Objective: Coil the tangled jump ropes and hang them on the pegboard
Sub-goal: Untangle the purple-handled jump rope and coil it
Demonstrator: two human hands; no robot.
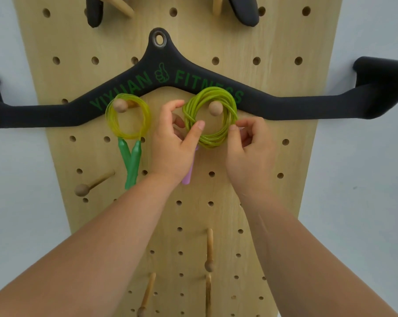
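1. Two coiled ropes show in the head view, mid-frame on the pegboard [266, 156]. The yellow coil [127, 134] already hangs on the left peg [120, 105], its green handles [130, 163] dangling below.
2. The green coil [211, 140] rings the right peg [214, 108] at centre frame, in front of the black bar [307, 106]. Whether it sits behind the peg's knob or only around it, I cannot tell.
3. Both hands grasp this coil. The left hand [173, 145] clasps its left side between thumb and curled fingers, and the right hand [248, 145] pinches its lower right edge.
4. The purple handle [189, 174] hangs under the left hand, mostly hidden. A second handle is not visible.
5. Risk: the loops look loosely bundled, with nothing seen tying them. Letting go on both sides together could let the rope spring open and single turns slip over the knob.
6. Risk: the weight of the handle may drag the coil's left side down and forward off the peg if the loops are not seated on the shaft.
7. Risk: the left wrist is near the green handles, so a careless pull back could knock the yellow coil loose.
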